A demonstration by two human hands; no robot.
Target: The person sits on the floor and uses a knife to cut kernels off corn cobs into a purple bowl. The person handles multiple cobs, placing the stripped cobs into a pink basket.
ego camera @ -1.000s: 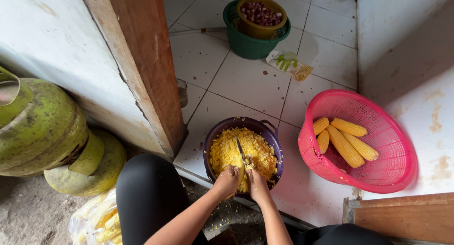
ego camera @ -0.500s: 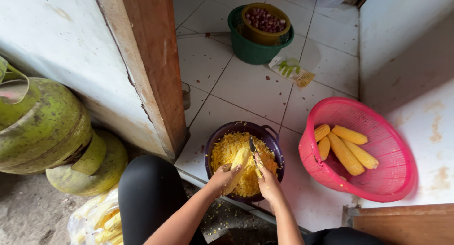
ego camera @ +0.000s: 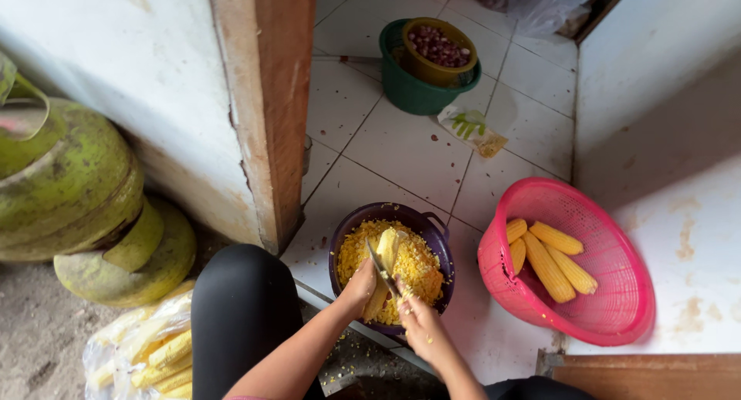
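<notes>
Over a purple bowl [ego camera: 437,232] of cut yellow kernels on the tiled floor [ego camera: 401,153], the left hand [ego camera: 360,286] is clamped on a corn cob [ego camera: 384,270] standing in the bowl, and the right hand [ego camera: 417,323] grips a knife [ego camera: 381,267] against it. A pink basket [ego camera: 610,315] with whole cobs sits beside.

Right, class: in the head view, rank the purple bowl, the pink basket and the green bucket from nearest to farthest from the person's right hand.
1. Purple bowl: directly under the right hand, which holds a knife over it.
2. Pink basket: on the floor to the right, holding whole cobs.
3. Green bucket: far up the tiled floor, near the top.
</notes>
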